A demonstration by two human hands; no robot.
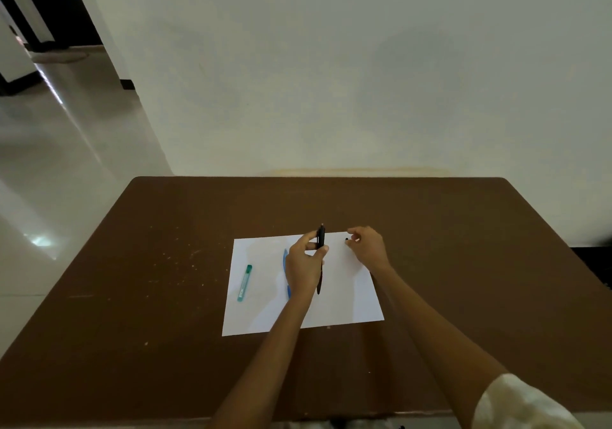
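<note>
Left fingers (308,237): curled round the upper part of a slim black pen (320,238), with the thumb pressing it from the right side.
Right fingers (355,231): drawn together at the tips, pinching a tiny black piece (346,239); it is too small for me to tell what it is.
Slim black pen: held above the paper with its length running away from the person. Its far end pokes out past the fingers, and its near end shows beside the left wrist.
Gap between the two: the tiny black piece sits just to the right of the pen's far end, near it but apart.
Left hand (303,264): over the middle of the sheet, with its back turned up.
Right hand (369,246): over the far right corner of the sheet, level with the left hand.
Under the left hand: a blue plastic pen (285,259) lies on the paper, partly hidden by the hand and wrist.
Further left: a teal translucent tube with a green cap (244,283) lies on the paper near its left edge, well apart from the hands.
Paper: a white rectangular sheet (347,296) lies flat in the middle of the bench.
Bench (165,296): dark brown with rounded far corners and pale specks on its left part.
Right arm: bare up to a cream sleeve (516,402) at the near right.
Behind: a plain pale wall (331,64), with a glossy light floor (49,163) off to the left.
</note>
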